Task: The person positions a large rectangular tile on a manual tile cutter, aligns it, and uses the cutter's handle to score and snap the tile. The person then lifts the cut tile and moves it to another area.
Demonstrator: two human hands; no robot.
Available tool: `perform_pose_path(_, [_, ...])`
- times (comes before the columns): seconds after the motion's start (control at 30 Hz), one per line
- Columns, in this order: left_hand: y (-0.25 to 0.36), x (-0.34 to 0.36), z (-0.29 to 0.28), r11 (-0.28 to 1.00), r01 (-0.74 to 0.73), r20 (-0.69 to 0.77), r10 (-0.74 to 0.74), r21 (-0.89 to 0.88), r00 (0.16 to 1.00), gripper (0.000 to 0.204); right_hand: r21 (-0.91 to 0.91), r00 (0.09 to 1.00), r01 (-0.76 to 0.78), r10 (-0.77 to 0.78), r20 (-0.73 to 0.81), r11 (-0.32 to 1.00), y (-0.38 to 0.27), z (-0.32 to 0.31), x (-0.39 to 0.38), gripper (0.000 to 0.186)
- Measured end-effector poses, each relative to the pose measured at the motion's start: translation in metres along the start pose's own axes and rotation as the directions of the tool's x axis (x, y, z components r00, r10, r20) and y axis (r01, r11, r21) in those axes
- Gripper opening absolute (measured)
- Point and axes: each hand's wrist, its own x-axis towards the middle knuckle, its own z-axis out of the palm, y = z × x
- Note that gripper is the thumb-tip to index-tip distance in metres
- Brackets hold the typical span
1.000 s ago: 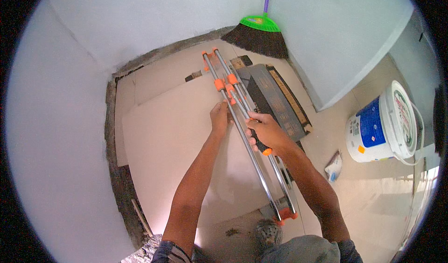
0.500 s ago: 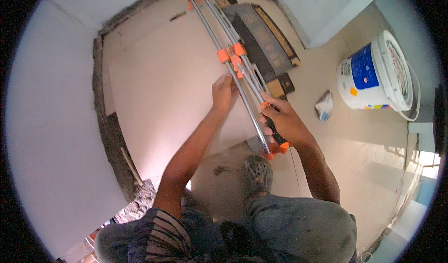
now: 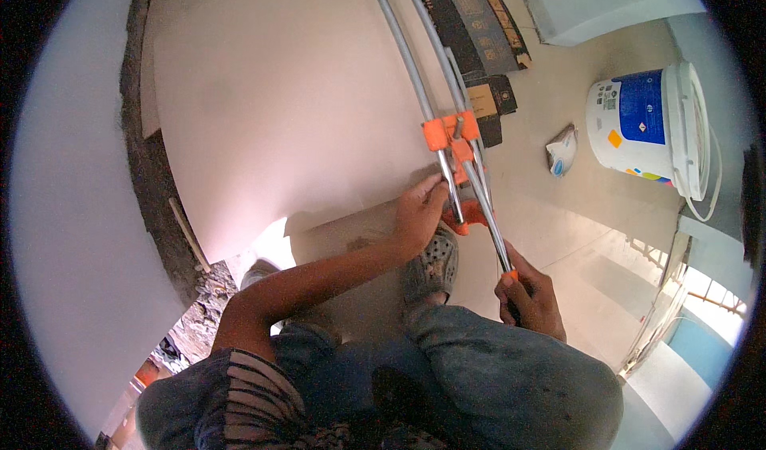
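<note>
A manual tile cutter (image 3: 423, 91) with two metal rails and orange fittings runs along the right side of a large pale tile (image 3: 263, 107). My right hand (image 3: 532, 297) is closed round the cutter's handle, now low by my right knee. The orange carriage (image 3: 449, 131) sits close to the rails' near end. There, my left hand (image 3: 419, 219) is closed at the left rail, just above the orange end foot (image 3: 467, 215); its fingertips are partly hidden by the rail. The far end of the cutter lies outside the view.
Flattened dark cardboard (image 3: 471, 27) lies right of the cutter. A white bucket (image 3: 638, 131) with a blue label rests on its side, a small crumpled packet (image 3: 562, 151) beside it. Rubble (image 3: 199, 310) and a thin stick (image 3: 190, 234) lie at left by the wall. My clog (image 3: 431, 262) stands near the cutter.
The carriage has slid along the rails to the near end. My right hand has pulled the handle back and lower, and my left hand has moved nearer me. The view has shifted.
</note>
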Motion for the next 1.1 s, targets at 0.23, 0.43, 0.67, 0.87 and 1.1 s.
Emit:
perform_pose_path(0.23, [-0.006,-0.032,0.016,0.995,-0.098,-0.049,0.097,-0.016,0.994,0.040,-0.143,0.993,0.077,-0.089,-0.081,0.987,0.058,-0.007,-0.010,0.063])
perform_pose_path(0.43, [-0.009,-0.032,0.016,0.999,0.042,0.025,-0.042,-0.027,0.999,0.044,-0.201,0.977,0.069,-0.107,-0.185,0.977,0.076,0.001,-0.003,0.072])
perform_pose_path(0.67, [-0.028,-0.025,0.021,0.999,0.039,-0.006,-0.039,-0.016,0.999,0.043,-0.083,0.991,0.048,-0.058,-0.124,0.995,0.082,0.003,0.009,0.076])
perform_pose_path(0.87, [-0.023,-0.018,0.013,0.994,-0.016,0.074,0.008,0.112,0.997,0.038,-0.216,0.991,0.041,-0.068,-0.117,0.975,0.097,-0.002,0.009,0.063])
perform_pose_path(1.1, [0.021,0.002,-0.024,0.985,-0.048,0.386,-0.019,0.164,0.922,0.037,-0.730,0.894,0.096,-0.382,-0.236,0.677,0.121,0.018,0.009,0.073])
